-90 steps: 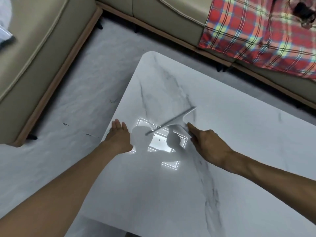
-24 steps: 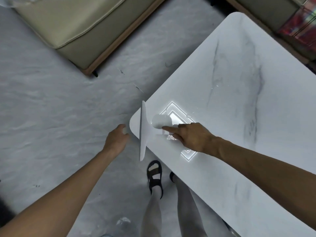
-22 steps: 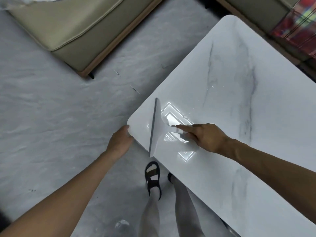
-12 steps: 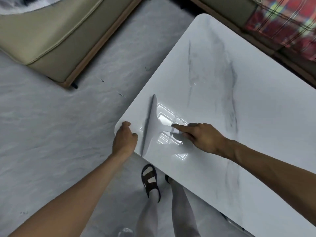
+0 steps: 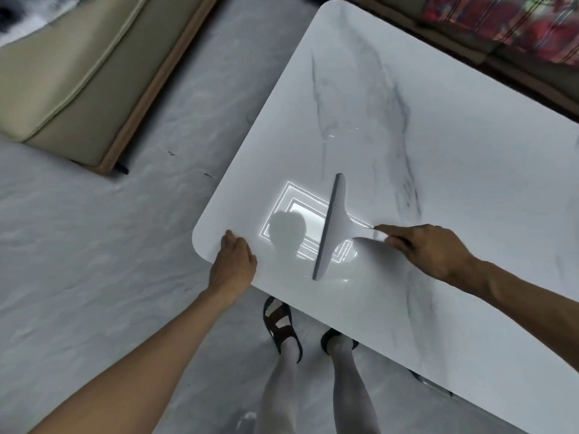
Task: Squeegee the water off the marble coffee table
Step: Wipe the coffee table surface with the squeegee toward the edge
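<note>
The white marble coffee table (image 5: pixel 423 158) with grey veins fills the right of the view. A white squeegee (image 5: pixel 332 225) lies with its grey blade on the tabletop, a little in from the near left corner. My right hand (image 5: pixel 429 249) grips its handle, index finger stretched along it. My left hand (image 5: pixel 233 266) rests on the table's near left corner, fingers laid over the edge. A bright ceiling-light reflection and the shadow of a head sit on the glossy surface to the left of the blade. Thin streaks of water glint farther up the table.
A beige sofa section (image 5: pixel 78 73) with a wooden base stands at the upper left on the grey marbled floor (image 5: pixel 78 261). Another sofa with a red plaid blanket (image 5: pixel 507 23) runs along the far side. My sandalled feet (image 5: pixel 282 327) stand below the table's near edge.
The squeegee was pulled to and past the table's left edge, then moved back right onto the tabletop. My left hand came up from below the corner and settled on it.
</note>
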A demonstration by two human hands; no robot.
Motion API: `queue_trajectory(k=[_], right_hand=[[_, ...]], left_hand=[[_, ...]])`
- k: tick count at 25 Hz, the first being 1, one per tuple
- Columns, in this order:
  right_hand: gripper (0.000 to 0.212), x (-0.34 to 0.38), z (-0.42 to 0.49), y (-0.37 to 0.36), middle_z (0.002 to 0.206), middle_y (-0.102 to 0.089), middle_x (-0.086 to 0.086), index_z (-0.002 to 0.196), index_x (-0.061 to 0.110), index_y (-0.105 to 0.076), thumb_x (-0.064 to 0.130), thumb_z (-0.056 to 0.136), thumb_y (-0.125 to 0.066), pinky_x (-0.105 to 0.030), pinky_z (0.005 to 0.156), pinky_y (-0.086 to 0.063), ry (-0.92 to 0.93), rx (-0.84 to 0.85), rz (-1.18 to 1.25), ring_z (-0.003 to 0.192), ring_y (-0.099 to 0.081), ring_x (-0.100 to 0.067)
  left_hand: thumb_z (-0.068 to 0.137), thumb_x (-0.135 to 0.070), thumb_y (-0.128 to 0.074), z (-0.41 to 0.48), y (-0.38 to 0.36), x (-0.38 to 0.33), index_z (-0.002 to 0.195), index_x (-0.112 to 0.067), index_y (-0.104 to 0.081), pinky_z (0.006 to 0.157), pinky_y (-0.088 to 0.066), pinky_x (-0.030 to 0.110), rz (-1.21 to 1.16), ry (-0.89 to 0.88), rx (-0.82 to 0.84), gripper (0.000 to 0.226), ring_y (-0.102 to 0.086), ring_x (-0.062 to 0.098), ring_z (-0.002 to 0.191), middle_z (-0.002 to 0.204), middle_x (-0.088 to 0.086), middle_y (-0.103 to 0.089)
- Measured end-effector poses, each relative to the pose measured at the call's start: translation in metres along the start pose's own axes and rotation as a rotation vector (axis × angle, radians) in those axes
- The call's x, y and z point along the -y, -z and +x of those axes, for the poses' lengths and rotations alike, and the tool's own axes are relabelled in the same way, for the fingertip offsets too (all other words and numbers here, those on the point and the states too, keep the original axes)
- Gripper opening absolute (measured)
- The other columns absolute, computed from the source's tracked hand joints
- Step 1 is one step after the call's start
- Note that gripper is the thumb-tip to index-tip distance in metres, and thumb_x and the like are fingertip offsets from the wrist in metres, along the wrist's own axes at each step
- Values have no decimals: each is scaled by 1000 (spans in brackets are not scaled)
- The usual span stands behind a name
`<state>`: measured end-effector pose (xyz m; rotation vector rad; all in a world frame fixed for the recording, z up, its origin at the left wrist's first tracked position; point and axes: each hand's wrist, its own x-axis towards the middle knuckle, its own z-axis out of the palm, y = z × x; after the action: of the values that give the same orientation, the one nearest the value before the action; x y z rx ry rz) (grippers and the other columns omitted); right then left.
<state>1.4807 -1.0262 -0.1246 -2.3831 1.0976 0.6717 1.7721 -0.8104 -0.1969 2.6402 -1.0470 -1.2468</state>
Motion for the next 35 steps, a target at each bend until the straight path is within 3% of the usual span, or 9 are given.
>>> queue_trajectory(k=[2, 5, 11, 16, 18, 22, 26, 29, 35], right_hand=[[37, -2, -10, 3, 114, -69, 13, 131, 64, -34, 56, 96, -25, -32, 71, -45, 42, -43, -14, 99, -65, -22], [37, 52, 1, -10, 123, -63, 18, 134, 62, -33, 52, 98, -29, -30, 76, -42, 243, -31, 69, 110, -61, -19], [37, 195, 39, -66, 118, -65, 0, 134, 47, -46, 42, 102, -29, -36, 85, -46, 381, 132, 147, 107, -60, -27], [36, 98, 4, -74, 120, -65, 9, 129, 61, -38, 47, 97, -27, -36, 81, -50, 300, 65, 155, 104, -62, -26], [37, 35, -22, -63, 122, -65, 15, 131, 67, -26, 51, 98, -28, -32, 78, -48, 225, 31, 72, 105, -64, -20], [39, -20, -59, -41, 106, -70, 19, 125, 78, -11, 57, 94, -22, -29, 64, -46, 166, -64, 32, 90, -68, -16], [38, 38, -38, -61, 117, -64, 19, 129, 70, -24, 64, 91, -20, -29, 74, -47, 283, 103, 79, 105, -60, -14], [34, 66, -24, -76, 118, -64, 13, 125, 68, -36, 60, 94, -24, -24, 64, -36, 333, 173, 72, 104, -59, -20], [34, -69, -65, -55, 108, -68, 11, 128, 68, -35, 59, 96, -27, -33, 74, -49, 135, 85, -45, 96, -65, -19]], left_hand=[[99, -18, -38, -3, 4, -2, 96, -7, -51, 101, -43, 39, -62, 16, -78, 17, -41, 27, 135, 141, 17, -46], [97, -18, -39, -7, 16, 1, 87, -9, -52, 73, -48, 35, -248, 150, -263, 19, -61, 30, 89, 94, 11, -65], [95, -19, -43, -11, 28, 40, 85, -6, -53, 68, -43, 33, -244, 274, -365, 19, -56, 27, 82, 87, 7, -57], [96, -24, -47, -15, 15, 40, 62, -12, -48, 59, -33, 27, -119, 45, -324, 36, -50, 19, 71, 70, -2, -50], [95, -21, -47, -18, 5, 28, 61, -18, -44, 60, -33, 27, -55, -16, -258, 34, -50, 18, 74, 75, -2, -50], [89, -14, -46, -18, -16, 0, 97, -12, -56, 70, -38, 28, -71, -32, -79, 13, -55, 19, 92, 106, 3, -54], [92, -16, -45, -23, -28, -18, 117, -16, -50, 79, -40, 27, -105, -9, -61, 25, -50, 13, 97, 121, -2, -53], [92, -17, -46, -26, -33, -28, 120, -16, -48, 79, -43, 29, -113, 39, -41, 27, -55, 18, 98, 117, 1, -57], [88, -12, -51, -36, -56, -59, 113, -10, -47, 72, -41, 29, 41, -79, 83, 25, -49, 21, 100, 120, 8, -42]])
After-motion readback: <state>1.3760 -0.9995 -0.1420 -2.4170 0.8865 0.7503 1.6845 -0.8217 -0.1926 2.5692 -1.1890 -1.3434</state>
